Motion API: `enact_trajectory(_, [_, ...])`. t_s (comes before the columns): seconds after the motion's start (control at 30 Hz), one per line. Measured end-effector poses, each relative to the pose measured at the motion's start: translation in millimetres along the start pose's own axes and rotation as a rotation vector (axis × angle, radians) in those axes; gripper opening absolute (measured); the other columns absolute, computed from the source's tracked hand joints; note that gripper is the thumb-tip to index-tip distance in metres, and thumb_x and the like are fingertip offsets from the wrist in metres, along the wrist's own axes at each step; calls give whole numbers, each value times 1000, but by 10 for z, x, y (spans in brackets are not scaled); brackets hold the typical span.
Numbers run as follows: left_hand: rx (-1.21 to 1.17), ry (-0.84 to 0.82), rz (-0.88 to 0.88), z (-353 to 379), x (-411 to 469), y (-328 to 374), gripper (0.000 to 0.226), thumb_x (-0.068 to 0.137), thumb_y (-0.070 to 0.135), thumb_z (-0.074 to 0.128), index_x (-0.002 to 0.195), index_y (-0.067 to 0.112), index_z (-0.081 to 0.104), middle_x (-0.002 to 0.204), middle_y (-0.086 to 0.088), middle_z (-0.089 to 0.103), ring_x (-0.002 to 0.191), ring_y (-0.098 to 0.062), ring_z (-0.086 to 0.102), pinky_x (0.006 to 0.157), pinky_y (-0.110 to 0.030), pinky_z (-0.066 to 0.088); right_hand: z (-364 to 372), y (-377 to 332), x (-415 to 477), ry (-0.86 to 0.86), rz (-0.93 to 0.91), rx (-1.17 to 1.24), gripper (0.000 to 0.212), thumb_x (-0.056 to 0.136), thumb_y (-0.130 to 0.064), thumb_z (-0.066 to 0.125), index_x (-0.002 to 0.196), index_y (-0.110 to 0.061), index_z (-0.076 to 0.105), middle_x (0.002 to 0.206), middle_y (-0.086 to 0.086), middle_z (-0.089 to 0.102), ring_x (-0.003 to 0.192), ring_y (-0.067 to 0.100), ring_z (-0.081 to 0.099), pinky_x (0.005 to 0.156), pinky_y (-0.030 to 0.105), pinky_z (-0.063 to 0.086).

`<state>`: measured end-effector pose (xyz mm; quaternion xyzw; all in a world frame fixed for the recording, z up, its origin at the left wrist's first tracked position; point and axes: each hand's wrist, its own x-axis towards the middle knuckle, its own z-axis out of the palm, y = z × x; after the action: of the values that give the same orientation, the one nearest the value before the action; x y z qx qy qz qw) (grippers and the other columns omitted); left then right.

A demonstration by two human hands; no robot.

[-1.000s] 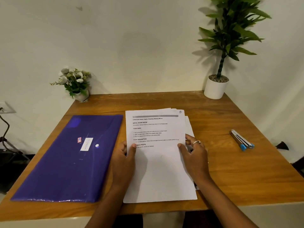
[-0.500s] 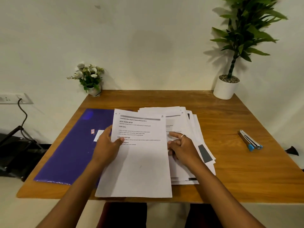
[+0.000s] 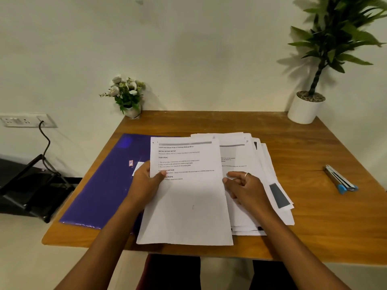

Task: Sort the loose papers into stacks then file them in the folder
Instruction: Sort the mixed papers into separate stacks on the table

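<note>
**One sheet up, the rest fanned out on the desk**

So the left hand (image 3: pixel 144 183) is pinching the left edge of a printed sheet (image 3: pixel 188 210), thumb on top and fingers underneath; that sheet hangs over the table's (image 3: pixel 314 222) 6 o'clock edge and partly covers the purple folder (image 3: pixel 100 185). The folder lies flat and closed at about 9 o'clock.

The right hand (image 3: pixel 248 190) sits just at the sheet's 3 o'clock edge, fingers loosely bent, on top of the paper pile (image 3: pixel 263 162); honestly can't tell if the thumb is gripping the sheet or only touching it. There's a ring (image 3: pixel 247 174) on one finger.

The pile is around the middle of the table, leaning toward 3 o'clock, and it's messy; the pages are fanned, with their corners sticking out.

Other stuff: some blue-capped pens (image 3: pixel 341 182) at 3 o'clock, well apart from the pile; a white potted plant (image 3: pixel 306 110) at 1 o'clock; a little flower pot (image 3: pixel 128 95) at 11 o'clock by the wall; a wall socket (image 3: pixel 21 120) with a cable plugged in, off past 9 o'clock.
</note>
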<state>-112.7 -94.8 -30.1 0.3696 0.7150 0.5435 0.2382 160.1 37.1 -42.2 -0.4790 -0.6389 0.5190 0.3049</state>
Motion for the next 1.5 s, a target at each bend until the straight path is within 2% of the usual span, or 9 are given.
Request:
enact_trajectory(0.23, [73,-152,-4,-345,115,227,23,98,25,67,119,35,66,101,29,74,97,4,71,68,-8,54,5,-414,-87,-215,115,251,64,69,-73,72,116,-29,72,96,3,79,77,19,73,75,36,54])
enact_trajectory(0.33, [197,-399,28,-498,154,333,27,99,26,65,124,32,67,116,20,74,106,-4,71,82,-17,57,117,-655,-21,-237,112,346,84,66,-68,76,138,-29,57,109,1,77,90,17,74,77,39,59])
enact_trajectory(0.43, [449,-541,20,-693,298,509,33,100,20,63,133,23,63,125,12,70,113,-9,68,99,-31,54,267,-823,62,-233,159,374,78,81,-51,79,149,-32,45,116,-2,76,93,16,77,75,36,62])
enact_trajectory(0.67, [1018,-719,71,-858,640,826,21,103,9,53,99,26,65,92,12,68,76,-2,63,67,-16,45,858,-853,-141,-505,127,48,62,91,-8,73,147,-22,49,91,4,79,69,24,76,53,30,57])
enact_trajectory(0.87, [1263,-695,142,-715,695,703,30,101,8,48,114,27,66,106,10,62,101,-14,55,104,-49,37,1154,-752,-316,-440,163,-73,58,94,-37,71,145,-28,45,97,-7,75,66,23,76,49,27,54])
enact_trajectory(1.03, [1271,-624,149,-602,643,429,30,100,11,47,90,39,49,97,12,53,108,-18,55,105,-50,25,1019,-729,-305,-334,69,-174,45,92,-27,68,135,-29,54,98,1,75,51,15,70,43,19,48])
enact_trajectory(1.23, [1278,-486,176,-569,618,224,33,100,22,57,132,29,56,129,3,64,122,-25,54,107,-49,28,711,-590,-201,-145,-74,-143,10,96,-26,66,100,-34,70,104,-13,70,87,8,66,77,22,55])
enact_trajectory(1.37, [1289,-342,224,-536,509,233,66,93,28,72,151,33,40,152,-3,41,141,-31,36,115,-53,27,458,-468,-109,-9,-129,-244,13,95,-21,66,98,-33,70,108,-17,62,91,1,60,73,11,43])
enact_trajectory(1.5, [1002,-164,343,-240,268,383,53,93,20,73,142,27,54,141,-2,51,130,-27,46,105,-46,38,154,-321,-28,154,-142,-481,24,89,-27,75,111,-32,69,123,-3,61,120,22,55,96,35,47])
